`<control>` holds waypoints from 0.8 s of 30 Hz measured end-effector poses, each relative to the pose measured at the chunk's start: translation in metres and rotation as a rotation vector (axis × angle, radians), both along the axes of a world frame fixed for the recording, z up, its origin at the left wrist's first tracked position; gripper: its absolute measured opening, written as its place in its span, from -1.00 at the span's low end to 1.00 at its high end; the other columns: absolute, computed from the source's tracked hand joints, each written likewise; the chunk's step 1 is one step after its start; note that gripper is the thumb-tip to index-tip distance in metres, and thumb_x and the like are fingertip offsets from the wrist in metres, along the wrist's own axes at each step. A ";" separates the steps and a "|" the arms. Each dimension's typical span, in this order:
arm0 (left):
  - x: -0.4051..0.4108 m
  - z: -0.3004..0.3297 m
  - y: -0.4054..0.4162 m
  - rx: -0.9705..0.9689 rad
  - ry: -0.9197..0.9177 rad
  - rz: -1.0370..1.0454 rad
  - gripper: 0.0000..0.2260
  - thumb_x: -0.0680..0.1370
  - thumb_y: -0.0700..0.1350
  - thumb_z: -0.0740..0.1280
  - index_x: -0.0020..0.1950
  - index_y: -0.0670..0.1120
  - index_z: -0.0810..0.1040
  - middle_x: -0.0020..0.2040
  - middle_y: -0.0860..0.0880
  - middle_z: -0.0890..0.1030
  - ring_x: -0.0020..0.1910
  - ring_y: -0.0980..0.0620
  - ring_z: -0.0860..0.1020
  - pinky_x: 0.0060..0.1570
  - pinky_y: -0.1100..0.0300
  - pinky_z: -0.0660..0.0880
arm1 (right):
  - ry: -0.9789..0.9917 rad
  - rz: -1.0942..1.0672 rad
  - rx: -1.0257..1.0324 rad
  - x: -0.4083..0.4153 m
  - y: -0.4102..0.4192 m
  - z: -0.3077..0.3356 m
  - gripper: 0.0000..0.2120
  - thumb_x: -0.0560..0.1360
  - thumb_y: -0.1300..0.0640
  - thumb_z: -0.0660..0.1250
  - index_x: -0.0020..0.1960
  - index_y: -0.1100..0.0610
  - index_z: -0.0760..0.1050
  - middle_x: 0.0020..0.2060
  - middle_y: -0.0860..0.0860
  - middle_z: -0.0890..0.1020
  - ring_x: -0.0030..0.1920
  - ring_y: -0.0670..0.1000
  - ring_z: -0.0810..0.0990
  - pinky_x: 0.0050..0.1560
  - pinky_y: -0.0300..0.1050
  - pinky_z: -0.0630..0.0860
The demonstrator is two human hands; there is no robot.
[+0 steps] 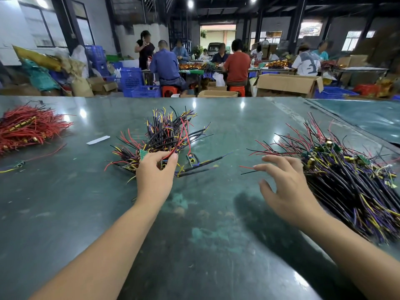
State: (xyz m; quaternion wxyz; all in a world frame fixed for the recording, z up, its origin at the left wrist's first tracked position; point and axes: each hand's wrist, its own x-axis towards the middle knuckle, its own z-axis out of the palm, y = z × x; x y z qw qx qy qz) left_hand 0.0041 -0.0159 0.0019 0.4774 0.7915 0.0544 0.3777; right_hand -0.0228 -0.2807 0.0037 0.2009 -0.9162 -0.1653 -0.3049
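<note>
The left hand (154, 174) is pinching wires at the near edge of the middle pile (166, 135) and hiding exactly which ones. The right hand (287, 191) is hovering, fingers spread wide, beside the right pile (350, 180), which the frame is cutting off.

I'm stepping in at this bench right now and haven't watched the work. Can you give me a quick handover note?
Left hand: pinches a wired board at the near edge of the middle pile.
Right hand: open, fingers spread, beside the right pile, holding nothing.
A red wire pile lies far left on the table.
Done: one piece gripped.
Left: probably working through both mixed piles; which one is finished, I cannot tell.
</note>
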 end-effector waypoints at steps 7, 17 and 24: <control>-0.014 0.005 -0.020 -0.342 0.095 -0.465 -0.88 0.54 -0.23 0.33 -0.18 -0.08 0.56 -0.31 0.08 0.52 -0.30 0.18 0.45 -0.24 0.20 0.56 | 0.325 0.217 0.214 -0.011 0.015 0.004 -0.74 0.48 0.02 0.36 0.15 0.02 0.55 0.10 -0.14 0.55 0.05 -0.19 0.50 0.01 -0.37 0.36; -0.035 0.000 -0.045 -0.055 0.201 -0.805 -0.87 0.45 -0.29 0.43 -0.18 -0.08 0.56 -0.21 -0.10 0.61 -0.16 0.01 0.53 -0.03 0.05 0.48 | 0.854 0.509 1.101 -0.028 0.047 0.005 -0.57 0.16 -0.01 0.51 -0.02 0.11 0.59 -0.20 0.05 0.65 -0.24 -0.08 0.62 -0.25 -0.28 0.54; -0.032 0.001 -0.043 -0.072 0.156 -0.757 -0.79 0.38 -0.28 0.50 -0.26 -0.02 0.54 -0.26 0.02 0.55 -0.19 0.03 0.48 -0.08 0.12 0.43 | 0.787 0.589 1.322 -0.022 0.046 0.001 -0.85 0.17 0.13 0.51 -0.27 0.05 0.63 -0.28 0.08 0.65 -0.19 0.03 0.64 -0.09 -0.21 0.59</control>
